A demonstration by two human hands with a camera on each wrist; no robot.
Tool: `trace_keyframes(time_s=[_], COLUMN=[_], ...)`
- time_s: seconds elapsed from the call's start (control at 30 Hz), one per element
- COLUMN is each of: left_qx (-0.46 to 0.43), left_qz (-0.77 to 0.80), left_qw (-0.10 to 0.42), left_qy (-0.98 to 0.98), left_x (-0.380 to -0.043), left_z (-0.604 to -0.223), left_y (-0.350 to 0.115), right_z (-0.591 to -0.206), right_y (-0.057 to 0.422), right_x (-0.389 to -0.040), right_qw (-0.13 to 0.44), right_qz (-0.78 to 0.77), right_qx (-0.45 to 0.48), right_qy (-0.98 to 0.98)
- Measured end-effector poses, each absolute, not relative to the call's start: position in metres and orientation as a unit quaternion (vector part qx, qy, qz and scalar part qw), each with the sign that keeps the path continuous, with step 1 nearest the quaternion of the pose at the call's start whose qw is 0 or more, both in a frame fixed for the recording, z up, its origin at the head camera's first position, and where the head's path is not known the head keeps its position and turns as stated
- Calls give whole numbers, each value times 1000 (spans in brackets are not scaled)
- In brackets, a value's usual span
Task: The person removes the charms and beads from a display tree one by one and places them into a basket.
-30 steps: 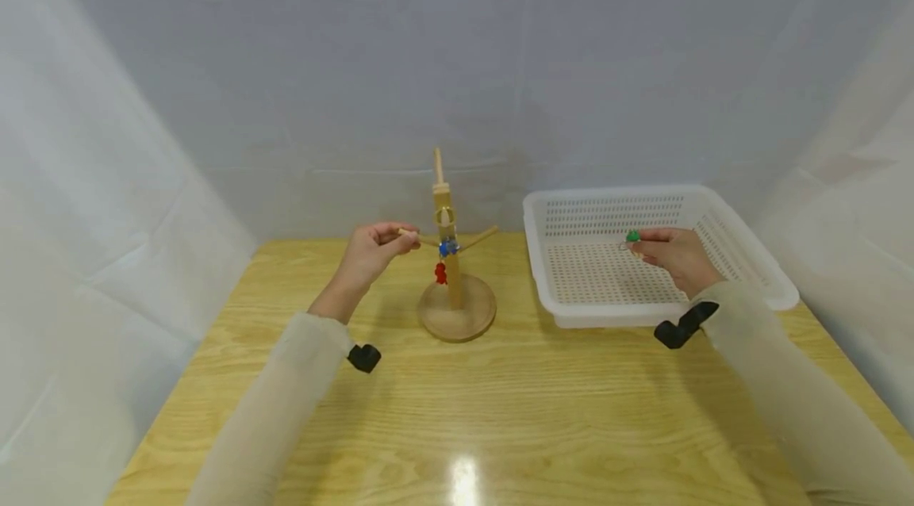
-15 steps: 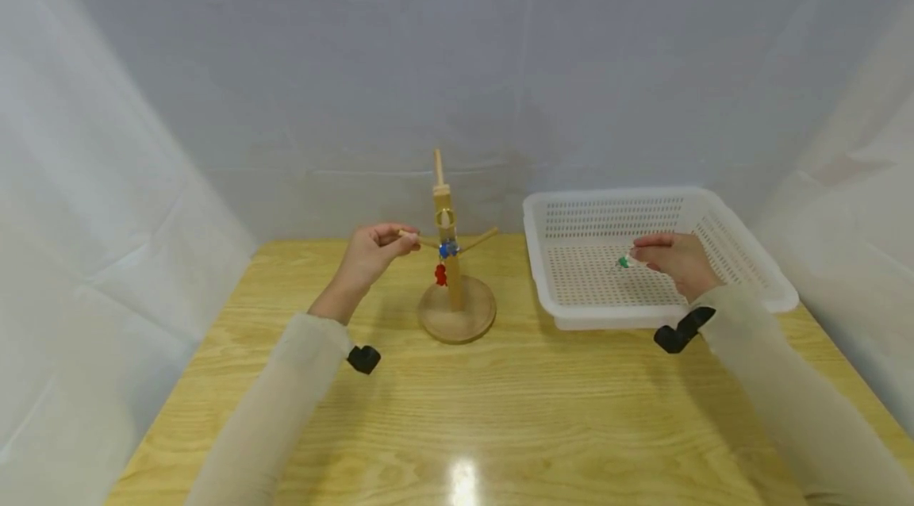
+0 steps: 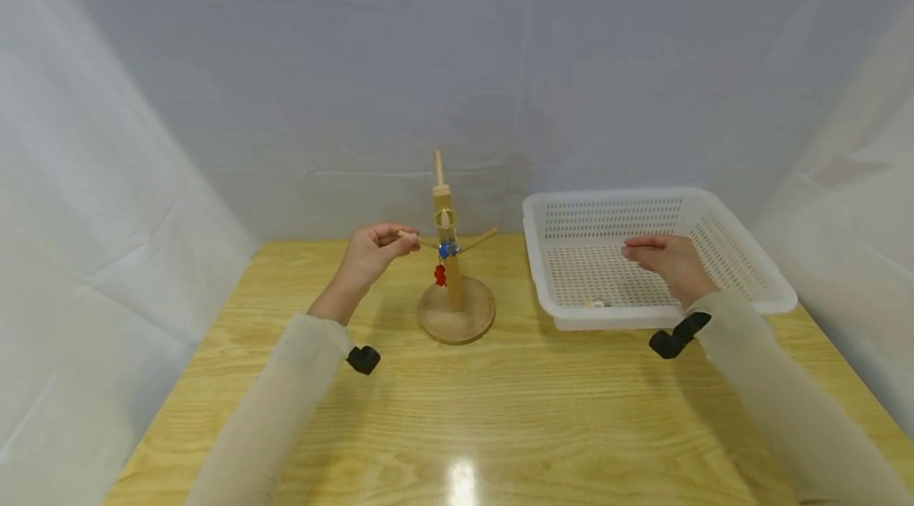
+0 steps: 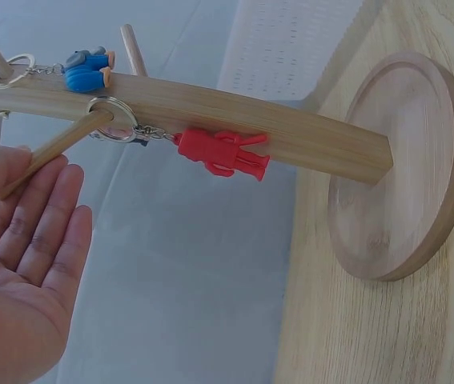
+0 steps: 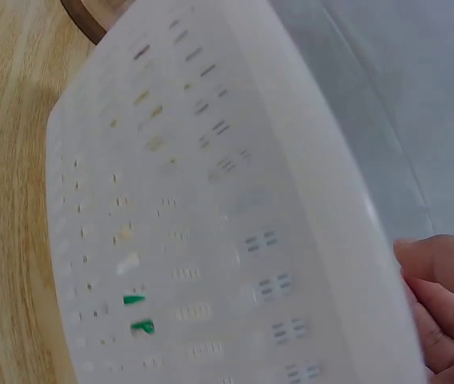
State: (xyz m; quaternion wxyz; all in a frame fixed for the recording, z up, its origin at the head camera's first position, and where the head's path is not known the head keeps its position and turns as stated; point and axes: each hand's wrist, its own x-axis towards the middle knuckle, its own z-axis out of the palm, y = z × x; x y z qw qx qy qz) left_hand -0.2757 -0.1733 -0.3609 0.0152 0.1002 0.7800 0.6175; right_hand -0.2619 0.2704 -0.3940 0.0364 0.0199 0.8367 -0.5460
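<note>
A wooden peg stand [image 3: 451,284] with a round base carries keychains on its pegs. In the left wrist view, my left hand [image 4: 30,264] pinches the end of one peg [image 4: 58,146] between thumb and fingers. A red figure keychain [image 4: 214,152] hangs by its ring from that peg. A blue figure keychain [image 4: 88,74] hangs on another peg. My right hand [image 3: 667,260] is over the white basket [image 3: 535,268], holding nothing, its fingertips close together. In the right wrist view, parts of a green keychain [image 5: 142,327] show through slots in the basket's wall.
The basket stands on the wooden table [image 3: 428,427], right of the stand. Small pale items [image 3: 598,304] lie by its front wall inside. A white cloth [image 3: 357,93] hangs behind and at both sides.
My right hand has lowered and let go of the green keychain, which has dropped into the basket. The left hand keeps its hold on the peg.
</note>
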Motion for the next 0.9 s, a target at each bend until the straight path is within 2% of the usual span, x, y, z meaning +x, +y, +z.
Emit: trace_keyframes(time_s=[0.5,0.9], left_qx=[99,106], left_qz=[632,633], left_qw=[14,13], left_qy=[768,767], left_x=[-277,-277], left_z=[-362,-361], left_y=[-175,-174], right_z=[-378,-368], right_y=[218,163], right_x=[-253,-243], right_qw=[30,24], right_qz=[-571,-587], right_qx=[-26,-103], right_qy=[820,803])
